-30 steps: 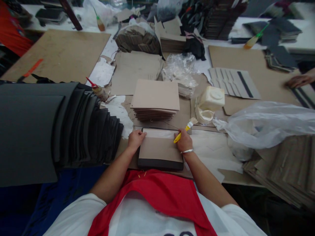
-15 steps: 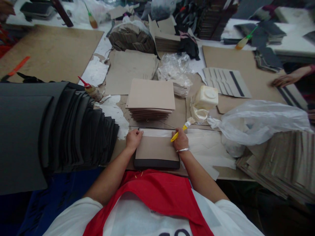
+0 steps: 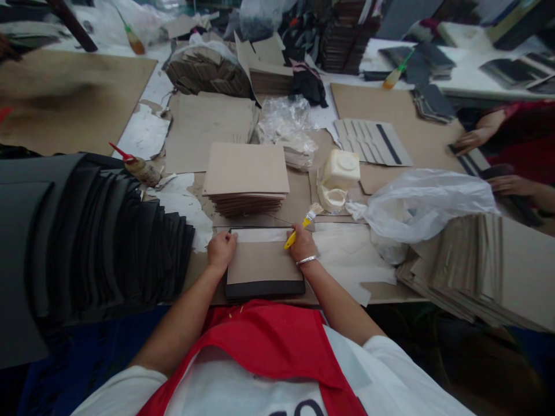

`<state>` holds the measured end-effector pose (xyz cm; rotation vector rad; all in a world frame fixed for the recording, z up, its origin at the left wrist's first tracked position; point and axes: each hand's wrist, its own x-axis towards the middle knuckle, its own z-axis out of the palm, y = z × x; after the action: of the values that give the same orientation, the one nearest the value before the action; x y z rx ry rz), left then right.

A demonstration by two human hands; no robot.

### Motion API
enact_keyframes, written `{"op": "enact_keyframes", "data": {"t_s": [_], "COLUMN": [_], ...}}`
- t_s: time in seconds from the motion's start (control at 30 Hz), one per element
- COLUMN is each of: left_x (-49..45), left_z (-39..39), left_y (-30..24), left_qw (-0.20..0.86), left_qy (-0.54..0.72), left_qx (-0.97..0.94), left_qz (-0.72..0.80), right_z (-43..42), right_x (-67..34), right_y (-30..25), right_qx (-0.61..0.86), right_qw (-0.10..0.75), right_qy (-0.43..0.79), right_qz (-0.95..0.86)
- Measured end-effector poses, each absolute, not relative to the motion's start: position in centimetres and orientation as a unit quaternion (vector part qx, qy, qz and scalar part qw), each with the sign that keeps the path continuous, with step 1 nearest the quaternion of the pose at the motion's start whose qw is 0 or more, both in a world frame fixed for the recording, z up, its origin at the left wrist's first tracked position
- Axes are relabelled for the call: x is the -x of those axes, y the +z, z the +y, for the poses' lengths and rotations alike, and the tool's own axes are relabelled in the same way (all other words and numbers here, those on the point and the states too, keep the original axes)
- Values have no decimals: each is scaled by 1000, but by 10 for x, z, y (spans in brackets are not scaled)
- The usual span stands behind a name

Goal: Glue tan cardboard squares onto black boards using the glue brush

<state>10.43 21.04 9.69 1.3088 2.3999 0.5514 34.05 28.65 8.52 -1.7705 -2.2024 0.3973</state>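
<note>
In front of my body lies a black-edged panel (image 3: 265, 288) with a tan board (image 3: 265, 263) on it and a white strip (image 3: 260, 235) along its far side. My left hand (image 3: 220, 251) is closed, thumb and fingers pinched at the panel's far left corner. At the far right corner is my right hand (image 3: 302, 245), its fingers wrapped round a yellow-handled paintbrush (image 3: 296, 236). The brush's bristles point away from me, and the fingertips touch the panel's edge. Just beyond the panel stands a stack of tan boards (image 3: 246, 169).
Many dark sheets (image 3: 108, 231) are piled at left, near a red-tipped glue bottle (image 3: 141, 169). A cut-open plastic jug (image 3: 340, 173) sits right of the tan stack. Clear plastic (image 3: 429, 202) covers part of some grey boards (image 3: 463, 266). A co-worker's hands (image 3: 474, 138) work at far right.
My view has swung to the right, so the table's things appear farther left. Both my hands stay at the panel's far corners, brush still held. The co-worker's second hand shows more plainly.
</note>
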Motion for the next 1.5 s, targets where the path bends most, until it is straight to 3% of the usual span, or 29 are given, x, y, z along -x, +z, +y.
{"op": "enact_keyframes", "data": {"t_s": [0.33, 0.47, 0.57, 0.7, 0.8, 1.17, 1.37, 1.5], "left_x": [-103, -107, -131, -185, -205, -113, -106, -90], "left_z": [211, 206, 204, 214, 223, 174, 124, 69], "left_y": [102, 109, 112, 105, 97, 99, 131, 194], "left_qw": [175, 93, 42, 126, 164, 99, 96, 76], "left_qy": [145, 130, 153, 117, 55, -24, 24, 156], "left_qx": [-475, -511, -610, -777, -804, -649, -632, -721], "left_qz": [850, 845, 777, 606, 569, 754, 769, 670], "right_z": [287, 285, 275, 263, 264, 252, 218, 223], "right_x": [-338, -346, -351, -352, -357, -339, -296, -328], "right_y": [83, 90, 91, 83, 77, 89, 94, 82], "right_qx": [630, 630, 549, 473, 482, 453, 339, 385], "right_qw": [133, 173, 199, 161, 141, 128, 125, 155], "right_qy": [129, 96, 105, 133, 114, 91, 147, 104], "right_qz": [-754, -751, -805, -856, -858, -877, -921, -904]}}
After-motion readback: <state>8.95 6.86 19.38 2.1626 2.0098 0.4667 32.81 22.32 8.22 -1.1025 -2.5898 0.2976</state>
